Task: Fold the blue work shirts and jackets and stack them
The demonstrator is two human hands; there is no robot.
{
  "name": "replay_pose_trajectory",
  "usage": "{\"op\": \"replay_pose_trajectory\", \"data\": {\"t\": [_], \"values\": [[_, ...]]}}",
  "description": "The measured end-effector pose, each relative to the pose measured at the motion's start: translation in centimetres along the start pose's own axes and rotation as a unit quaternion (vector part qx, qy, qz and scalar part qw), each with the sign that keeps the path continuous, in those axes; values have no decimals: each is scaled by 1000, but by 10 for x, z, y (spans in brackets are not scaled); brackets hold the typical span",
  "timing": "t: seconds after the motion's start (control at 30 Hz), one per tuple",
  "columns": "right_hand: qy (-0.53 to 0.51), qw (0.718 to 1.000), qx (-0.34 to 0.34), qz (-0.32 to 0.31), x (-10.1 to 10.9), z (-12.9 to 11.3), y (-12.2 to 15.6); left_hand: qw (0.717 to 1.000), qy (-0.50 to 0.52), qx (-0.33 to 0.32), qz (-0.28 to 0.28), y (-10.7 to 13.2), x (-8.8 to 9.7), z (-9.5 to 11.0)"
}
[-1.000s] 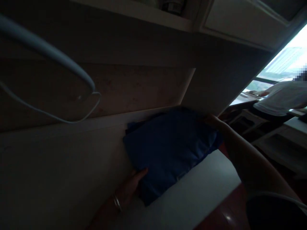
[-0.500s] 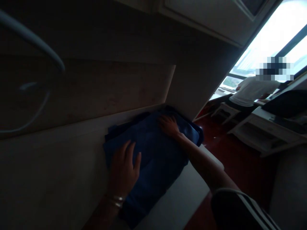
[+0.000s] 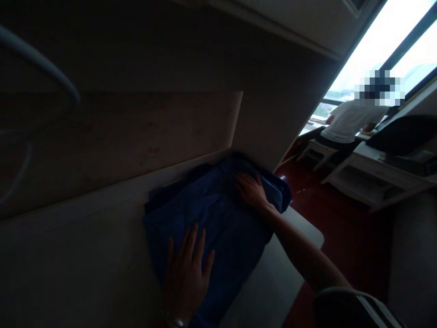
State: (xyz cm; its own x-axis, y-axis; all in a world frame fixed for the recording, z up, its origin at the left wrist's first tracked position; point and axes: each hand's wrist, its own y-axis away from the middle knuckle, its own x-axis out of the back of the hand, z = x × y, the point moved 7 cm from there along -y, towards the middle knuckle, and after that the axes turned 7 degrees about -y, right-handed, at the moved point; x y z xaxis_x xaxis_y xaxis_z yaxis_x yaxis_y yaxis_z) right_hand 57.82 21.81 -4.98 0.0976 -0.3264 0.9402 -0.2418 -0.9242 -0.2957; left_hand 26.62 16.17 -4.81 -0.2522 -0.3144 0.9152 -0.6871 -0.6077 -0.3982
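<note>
A dark blue garment [image 3: 221, 232], folded in layers, lies on a pale tabletop [image 3: 303, 228] against the wall. Toward its near left part, my left hand [image 3: 187, 273] is spread with the fingers stretched out; whether the palm touches the cloth is hard to tell in the dim light. My right hand [image 3: 251, 189] rests flat on the upper right of the garment, fingers extended. Several layered edges show at the cloth's far left and right corners. What kind of garment it is cannot be made out.
A white cable [image 3: 44, 61] hangs at the upper left. Overhead is a pale cabinet [image 3: 290, 27]. At the right, a person in a white shirt [image 3: 351, 120] sits on a stool [image 3: 317, 150] by the window, near a white desk [image 3: 378, 168]. The floor [image 3: 348, 246] is red.
My left hand has moved nearer and slightly right, with its fingers straighter. My right hand has slid a little right and nearer over the cloth. The camera view has shifted slightly.
</note>
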Motion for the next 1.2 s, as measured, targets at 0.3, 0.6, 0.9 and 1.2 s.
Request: {"op": "replay_pose_trajectory", "data": {"t": [0.3, 0.6, 0.9, 1.2], "values": [[45, 972, -201, -112, -31, 101, 69, 991, 26, -129, 2, 45, -15, 61], [34, 999, 12, -2, -1, -20, 112, 990, 17, -124, 66, 69, -3, 54], [-65, 994, 79, 29, -5, -80, 146, 980, -18, -156, 119, 92, 21, 23], [-316, 868, 377, -72, -20, -309, 200, 990, -117, 61, 48, 217, 26, -108]]}}
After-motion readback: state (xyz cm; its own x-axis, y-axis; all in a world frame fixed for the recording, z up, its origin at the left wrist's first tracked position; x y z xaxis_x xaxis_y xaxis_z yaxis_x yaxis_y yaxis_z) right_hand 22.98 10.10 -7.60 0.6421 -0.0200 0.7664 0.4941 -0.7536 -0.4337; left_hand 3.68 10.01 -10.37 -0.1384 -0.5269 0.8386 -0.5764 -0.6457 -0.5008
